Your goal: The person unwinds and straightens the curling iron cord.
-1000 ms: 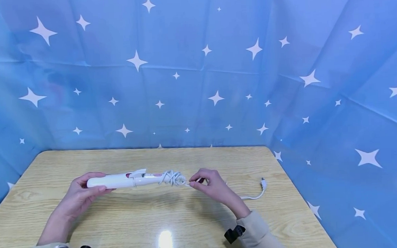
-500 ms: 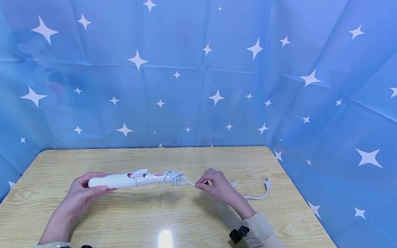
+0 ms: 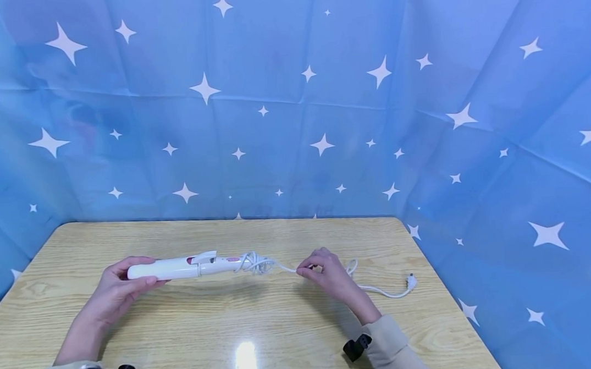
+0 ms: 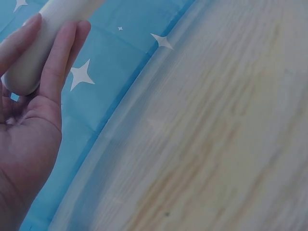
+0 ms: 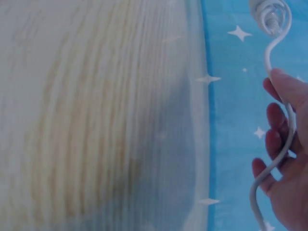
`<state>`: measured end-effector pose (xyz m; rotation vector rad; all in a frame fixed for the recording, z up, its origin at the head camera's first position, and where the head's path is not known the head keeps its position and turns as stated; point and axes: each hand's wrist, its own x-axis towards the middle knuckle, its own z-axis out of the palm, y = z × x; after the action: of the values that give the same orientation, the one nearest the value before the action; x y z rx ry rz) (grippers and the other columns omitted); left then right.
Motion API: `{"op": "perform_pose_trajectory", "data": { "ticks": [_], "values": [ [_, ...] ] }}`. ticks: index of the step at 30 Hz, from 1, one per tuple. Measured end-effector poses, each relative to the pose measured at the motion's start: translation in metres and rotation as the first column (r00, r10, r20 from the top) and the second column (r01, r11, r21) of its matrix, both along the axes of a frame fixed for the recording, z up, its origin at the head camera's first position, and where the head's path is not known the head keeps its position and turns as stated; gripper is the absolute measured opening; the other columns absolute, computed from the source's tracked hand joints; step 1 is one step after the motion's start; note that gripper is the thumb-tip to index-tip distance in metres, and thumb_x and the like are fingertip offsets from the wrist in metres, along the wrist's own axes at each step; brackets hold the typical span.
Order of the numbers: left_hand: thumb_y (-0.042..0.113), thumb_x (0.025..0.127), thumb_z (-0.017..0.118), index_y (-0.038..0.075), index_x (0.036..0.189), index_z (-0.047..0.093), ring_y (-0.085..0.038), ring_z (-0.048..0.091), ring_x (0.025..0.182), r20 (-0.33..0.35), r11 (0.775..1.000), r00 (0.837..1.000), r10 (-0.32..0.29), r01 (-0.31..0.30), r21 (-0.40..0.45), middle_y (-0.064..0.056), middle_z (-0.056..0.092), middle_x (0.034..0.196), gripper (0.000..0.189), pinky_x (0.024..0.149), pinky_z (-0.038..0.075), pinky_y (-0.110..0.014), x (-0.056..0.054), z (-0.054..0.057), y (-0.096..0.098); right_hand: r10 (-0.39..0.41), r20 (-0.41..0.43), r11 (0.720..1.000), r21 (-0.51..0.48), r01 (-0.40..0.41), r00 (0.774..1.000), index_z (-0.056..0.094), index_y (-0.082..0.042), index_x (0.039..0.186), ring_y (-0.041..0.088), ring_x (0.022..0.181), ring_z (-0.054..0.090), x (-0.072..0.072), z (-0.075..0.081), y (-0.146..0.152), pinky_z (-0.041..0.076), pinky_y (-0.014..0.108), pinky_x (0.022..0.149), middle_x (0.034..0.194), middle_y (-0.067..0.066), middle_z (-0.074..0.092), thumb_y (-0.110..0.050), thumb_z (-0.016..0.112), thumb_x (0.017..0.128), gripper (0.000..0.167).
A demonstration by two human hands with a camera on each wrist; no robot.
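My left hand grips the thick end of a white curling iron, thumb on one side and fingers on the other. The iron lies level above the table, its narrow handle pointing right. White power cord is wound loosely around that handle end. To the right, my right hand pinches the cord between thumb and fingertips, and the stretch up to the coils is fairly straight. In the right wrist view the cord runs down past the palm. Its plug is at the right.
A wood-grain table spreads under both hands. Blue cloth with white stars hangs behind it and along the right side. A loop of cord shows just beyond my right hand. Black wrist cameras sit at both cuffs.
My right hand has moved to the right, drawing more cord out from the coils. The plug has shifted right and slightly down. The left hand and curling iron have hardly moved.
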<state>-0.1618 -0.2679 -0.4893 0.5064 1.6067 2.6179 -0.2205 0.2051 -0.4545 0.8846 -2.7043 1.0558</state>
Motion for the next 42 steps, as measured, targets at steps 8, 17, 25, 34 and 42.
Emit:
{"op": "perform_pose_trajectory", "data": {
  "ticks": [8,17,25,34,42],
  "values": [
    [-0.028,0.089,0.054,0.001,0.121,0.073,-0.023,0.066,0.106,-0.001,0.998,1.000,0.001,-0.001,-0.065,-0.006,0.059,0.119,0.047,0.091,0.062,-0.043,-0.001,-0.007,-0.001,-0.011,0.053,0.999,-0.032,0.012,0.999,0.078,-0.013,0.095,0.034,0.117,0.054,-0.014,-0.006,0.009,0.053,0.053,0.095,0.120,0.013,0.064,-0.014,0.073,0.097,0.005],
    [-0.027,0.090,0.055,0.002,0.121,0.073,-0.025,0.068,0.106,0.014,0.997,1.000,-0.010,0.011,-0.070,-0.007,0.060,0.120,0.047,0.091,0.062,-0.041,-0.001,-0.004,0.001,0.001,0.085,0.996,-0.092,0.006,0.996,0.069,-0.011,0.130,0.030,0.130,0.054,-0.004,0.005,-0.005,0.056,0.054,0.097,0.137,0.010,0.062,-0.028,0.059,0.106,0.031],
    [-0.026,0.091,0.054,0.004,0.121,0.074,-0.026,0.069,0.105,0.007,0.998,1.000,-0.014,0.015,-0.067,-0.007,0.061,0.120,0.047,0.091,0.062,-0.040,-0.003,-0.003,0.003,0.112,0.014,0.987,-0.116,-0.109,0.994,0.054,-0.004,0.145,0.028,0.123,0.060,0.011,0.029,-0.033,0.060,0.045,0.088,0.131,0.011,0.066,-0.021,0.061,0.105,0.044],
    [-0.027,0.091,0.053,0.006,0.120,0.074,-0.025,0.070,0.105,-0.008,0.999,1.000,-0.020,0.019,-0.043,-0.006,0.061,0.120,0.049,0.091,0.062,-0.039,-0.004,-0.007,0.004,0.184,0.345,0.965,-0.243,-0.101,0.921,0.021,-0.002,0.160,0.035,0.132,0.054,0.019,0.011,-0.053,0.050,0.048,0.111,0.150,0.021,0.049,-0.026,0.058,0.107,0.070],
    [-0.026,0.091,0.053,0.007,0.120,0.075,-0.023,0.069,0.105,-0.007,0.999,1.000,-0.011,0.011,-0.038,-0.005,0.064,0.119,0.049,0.090,0.062,-0.038,-0.004,-0.006,0.004,0.216,0.438,0.960,-0.256,-0.110,0.873,0.015,0.001,0.161,0.031,0.130,0.057,0.019,-0.007,-0.054,0.044,0.053,0.116,0.136,0.015,0.064,-0.025,0.061,0.105,0.077]
  ]
}}
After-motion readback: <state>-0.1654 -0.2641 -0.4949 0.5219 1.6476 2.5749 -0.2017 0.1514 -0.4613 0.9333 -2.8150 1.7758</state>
